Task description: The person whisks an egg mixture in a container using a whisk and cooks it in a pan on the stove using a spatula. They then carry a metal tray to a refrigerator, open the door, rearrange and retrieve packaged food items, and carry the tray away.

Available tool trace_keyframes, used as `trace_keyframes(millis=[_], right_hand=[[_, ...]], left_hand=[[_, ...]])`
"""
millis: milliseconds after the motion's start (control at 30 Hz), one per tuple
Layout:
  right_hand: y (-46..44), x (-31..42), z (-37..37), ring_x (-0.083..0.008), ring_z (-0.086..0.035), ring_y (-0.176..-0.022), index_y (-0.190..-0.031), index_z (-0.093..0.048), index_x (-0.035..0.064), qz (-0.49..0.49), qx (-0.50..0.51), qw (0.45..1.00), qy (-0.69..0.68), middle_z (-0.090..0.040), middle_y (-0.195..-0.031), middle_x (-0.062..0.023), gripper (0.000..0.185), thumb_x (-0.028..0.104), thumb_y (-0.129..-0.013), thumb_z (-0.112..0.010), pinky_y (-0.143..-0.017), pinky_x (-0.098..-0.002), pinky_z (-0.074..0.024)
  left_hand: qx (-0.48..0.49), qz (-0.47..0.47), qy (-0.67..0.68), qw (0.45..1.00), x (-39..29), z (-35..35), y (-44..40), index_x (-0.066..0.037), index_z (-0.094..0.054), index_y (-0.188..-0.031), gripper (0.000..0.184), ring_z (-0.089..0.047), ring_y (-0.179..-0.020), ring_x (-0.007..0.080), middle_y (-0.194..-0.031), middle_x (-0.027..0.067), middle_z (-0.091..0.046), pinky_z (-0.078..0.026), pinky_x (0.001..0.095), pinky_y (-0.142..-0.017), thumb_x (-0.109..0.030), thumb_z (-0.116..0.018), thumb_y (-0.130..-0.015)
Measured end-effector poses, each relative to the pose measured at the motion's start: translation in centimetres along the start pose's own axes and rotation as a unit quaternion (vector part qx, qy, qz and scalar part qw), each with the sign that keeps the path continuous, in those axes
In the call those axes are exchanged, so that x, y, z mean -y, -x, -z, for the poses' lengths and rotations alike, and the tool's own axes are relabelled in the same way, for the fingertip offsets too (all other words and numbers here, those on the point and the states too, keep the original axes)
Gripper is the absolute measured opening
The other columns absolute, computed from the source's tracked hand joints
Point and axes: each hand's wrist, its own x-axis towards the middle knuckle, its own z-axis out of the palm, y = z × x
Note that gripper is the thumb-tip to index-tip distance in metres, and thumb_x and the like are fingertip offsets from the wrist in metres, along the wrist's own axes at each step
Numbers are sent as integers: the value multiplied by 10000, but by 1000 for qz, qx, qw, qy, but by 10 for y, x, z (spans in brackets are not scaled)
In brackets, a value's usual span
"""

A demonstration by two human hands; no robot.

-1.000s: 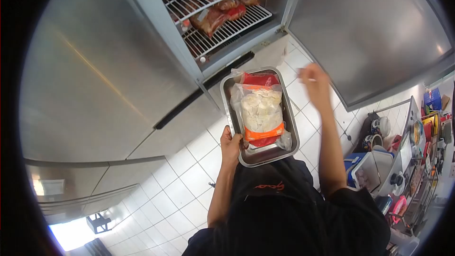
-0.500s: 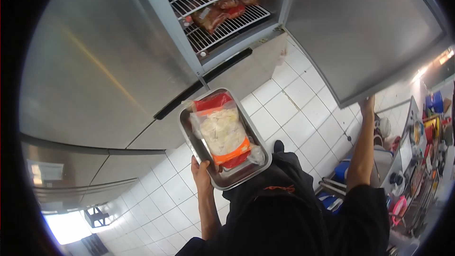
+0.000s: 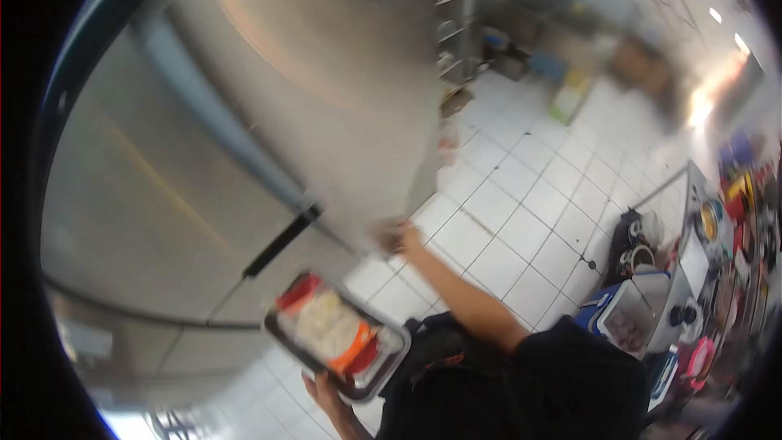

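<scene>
A metal tray (image 3: 389,376) is gripped at its near left edge by my left hand (image 3: 324,393). In it lies a clear bag of pale food (image 3: 326,322) with an orange band, over red packaging (image 3: 300,289). My right hand (image 3: 397,238), blurred by motion, is at the lower edge of the steel fridge door (image 3: 326,114), which has swung across the fridge opening. The fingers of my right hand are smeared, so their grip is unclear. The shelves inside the fridge are hidden behind the door.
White floor tiles (image 3: 521,212) extend to the right of the door. At the right stand a blue cooler box (image 3: 599,310) and a counter with pans and utensils (image 3: 700,277). Shelving (image 3: 452,24) and boxes (image 3: 643,65) are farther back.
The fridge door has swung from the right to the left, with my right hand moving along. The tray in my left hand has shifted down and left in view.
</scene>
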Motion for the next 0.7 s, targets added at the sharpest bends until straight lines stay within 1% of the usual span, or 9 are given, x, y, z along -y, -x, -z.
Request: trace_keyframes(millis=[67, 133, 167, 267, 367, 467, 533, 633, 700], right_hand=[[-66, -51, -56, -377, -521, -1242, -1397, -408, 40, -61, 118, 964, -229, -444, -1415, -226, 650, 540, -984, -462, -1048, -583, -420], [-162, -103, -73, -307, -692, -929, -1467, -306, 31, -53, 231, 950, -202, -622, -1189, -231, 866, 689, -919, -431, -671, -458, -588], [-42, -6, -102, -317, -710, -787, -1329, -481, 2, -92, -63, 994, -9, -669, -1047, -248, 699, 596, -960, -463, -618, -415, -583], [-16, 27, -59, -259, -658, -544, -839, -647, 14, 21, 88, 959, 270, -679, -713, -171, 337, 323, -910, -530, -528, -364, -544], [-2, 66, 37, -204, -625, -468, -613, -623, 32, 200, 304, 769, 525, -636, -530, -78, 237, 180, -786, -559, -496, -342, -509], [-85, 18, 222, -283, -659, -534, -642, -663, 24, 171, 249, 655, 692, -654, -577, -121, 210, 168, -767, -573, -567, -390, -537], [10, 133, 317, -298, -698, -689, -888, -688, -31, -26, 0, 819, 573, -690, -703, -164, 193, 102, -750, -673, -618, -439, -548], [21, 199, 501, -355, -610, -1133, -1105, -646, 11, -96, -143, 712, 680, -643, -1163, -229, 409, 208, -754, -719, -925, -451, -505], [53, 270, 587, -355, -627, -1101, -1069, -681, 43, -163, -215, 725, 634, -671, -1126, -197, 323, 173, -773, -685, -924, -452, -518]], left_hand=[[-41, -4, 9, 999, 0, -19, 21, -71, -476, -1186, 337, -547, -577, 165, -757, 30, -544, -498, 313, -485, -140, -569, -870], [14, -41, -212, 976, 27, 1, 22, -19, -652, -815, 250, -577, -563, 242, -690, 82, -655, -454, 355, -514, -214, -533, -917], [21, -53, -284, 957, 35, -10, 30, -18, -651, -812, 250, -576, -562, 241, -687, 83, -654, -454, 355, -514, -215, -535, -914], [44, -41, -341, 938, 58, -90, 43, -16, -650, -803, 250, -574, -557, 237, -680, 85, -651, -452, 355, -515, -217, -543, -906], [87, -32, -362, 928, 77, -169, 49, -14, -649, -793, 249, -572, -552, 234, -672, 87, -648, -451, 355, -517, -218, -550, -898], [138, -29, -387, 911, 89, -242, 54, -12, -648, -784, 249, -570, -547, 231, -664, 89, -645, -450, 355, -518, -220, -558, -889], [181, -35, -401, 898, 98, -290, 55, -11, -647, -778, 250, -568, -543, 228, -659, 90, -643, -449, 355, -518, -221, -563, -884], [256, -64, -423, 867, 121, -358, 43, -9, -646, -769, 250, -566, -538, 225, -652, 92, -640, -448, 355, -520, -223, -571, -876], [315, -97, -430, 840, 142, -403, 27, -8, -645, -762, 251, -565, -535, 223, -647, 93, -638, -447, 355, -520, -224, -576, -870]])
